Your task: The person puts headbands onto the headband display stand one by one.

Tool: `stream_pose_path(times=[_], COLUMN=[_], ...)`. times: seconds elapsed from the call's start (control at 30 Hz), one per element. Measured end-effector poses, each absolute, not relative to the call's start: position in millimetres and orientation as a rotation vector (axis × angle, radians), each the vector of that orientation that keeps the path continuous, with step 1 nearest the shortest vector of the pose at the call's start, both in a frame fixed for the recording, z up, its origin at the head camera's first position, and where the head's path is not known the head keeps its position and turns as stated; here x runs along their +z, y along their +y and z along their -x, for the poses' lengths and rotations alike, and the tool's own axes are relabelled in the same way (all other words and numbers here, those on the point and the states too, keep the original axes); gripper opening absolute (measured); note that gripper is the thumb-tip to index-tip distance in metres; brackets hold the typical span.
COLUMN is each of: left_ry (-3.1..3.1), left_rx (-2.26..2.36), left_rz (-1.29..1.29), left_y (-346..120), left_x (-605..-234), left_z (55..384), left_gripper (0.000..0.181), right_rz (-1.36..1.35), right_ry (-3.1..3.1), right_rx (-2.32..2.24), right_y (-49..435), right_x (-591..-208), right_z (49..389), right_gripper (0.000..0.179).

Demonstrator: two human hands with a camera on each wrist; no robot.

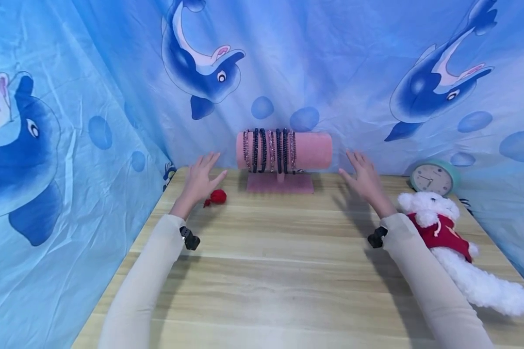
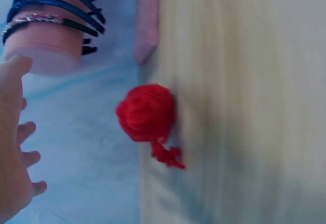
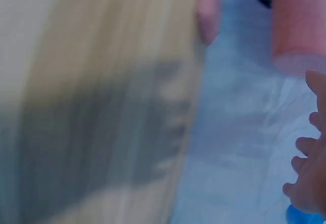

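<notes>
A pink padded display stand (image 1: 314, 151) with a horizontal cylinder stands at the back of the table. Several headbands (image 1: 263, 150), some dark and some sparkly pink, hang over the cylinder's left and middle part; their free ends show in the left wrist view. To the left of the stand my left hand (image 1: 199, 178) reaches forward, fingers spread, holding nothing. Beyond the stand's other end my right hand (image 1: 364, 180) is held out likewise, empty and apart from it. Close beside the left hand lies a red pouch-like ball with a gathered end (image 2: 147, 113).
A white plush toy (image 1: 467, 278) in a red top lies by the right forearm. Behind it stands a green round clock (image 1: 432, 179). The wooden table (image 1: 266, 271) meets a blue dolphin-print curtain (image 1: 323, 63) at the back and left.
</notes>
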State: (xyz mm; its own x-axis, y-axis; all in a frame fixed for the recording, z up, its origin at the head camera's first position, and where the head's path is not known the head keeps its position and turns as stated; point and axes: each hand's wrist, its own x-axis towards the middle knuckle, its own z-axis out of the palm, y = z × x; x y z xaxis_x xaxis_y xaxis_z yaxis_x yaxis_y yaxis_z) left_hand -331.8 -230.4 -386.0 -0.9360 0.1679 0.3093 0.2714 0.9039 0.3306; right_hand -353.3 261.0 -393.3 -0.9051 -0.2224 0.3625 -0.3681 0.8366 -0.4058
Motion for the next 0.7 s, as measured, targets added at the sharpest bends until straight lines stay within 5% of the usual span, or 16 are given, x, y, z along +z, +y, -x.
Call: stream_pose_path(times=[0.7], left_ry=[-2.919], left_rx=[-0.384], left_rz=[0.247], left_y=[-238.3], left_x=[-415.9], left_z=[328.9], left_gripper=[0.074], right_rz=[-0.378], right_ry=[-2.989], right_rx=[0.535], right_y=[280.9], right_x=[-419.8], right_z=[344.6], right_gripper=[0.081])
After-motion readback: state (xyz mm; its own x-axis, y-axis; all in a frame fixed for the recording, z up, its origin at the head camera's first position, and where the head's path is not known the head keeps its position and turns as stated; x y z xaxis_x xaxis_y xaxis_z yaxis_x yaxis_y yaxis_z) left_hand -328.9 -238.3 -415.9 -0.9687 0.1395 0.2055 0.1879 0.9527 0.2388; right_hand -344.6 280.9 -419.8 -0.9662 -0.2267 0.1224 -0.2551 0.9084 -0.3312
